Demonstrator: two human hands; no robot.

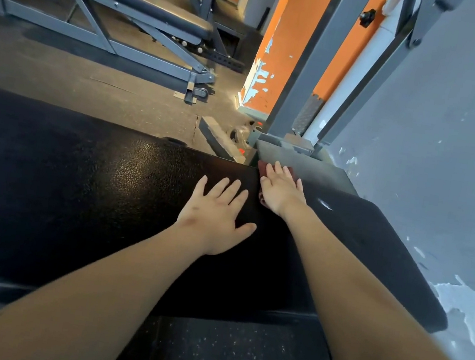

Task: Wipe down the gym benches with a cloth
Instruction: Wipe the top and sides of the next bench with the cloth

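A black padded bench [80,193] stretches across the view in front of me. My left hand [217,217] lies flat on its pad with the fingers spread and holds nothing. My right hand [282,189] presses flat on a dark red cloth [262,167] at the far edge of the pad, where the seat meets the back pad. Most of the cloth is hidden under the palm; only its edges show.
A second bench [127,0] on a grey steel frame stands on the rubber floor at the back left. Grey uprights [311,67] rise just beyond the cloth. A grey wall [452,135] runs along the right, an orange wall [283,48] behind.
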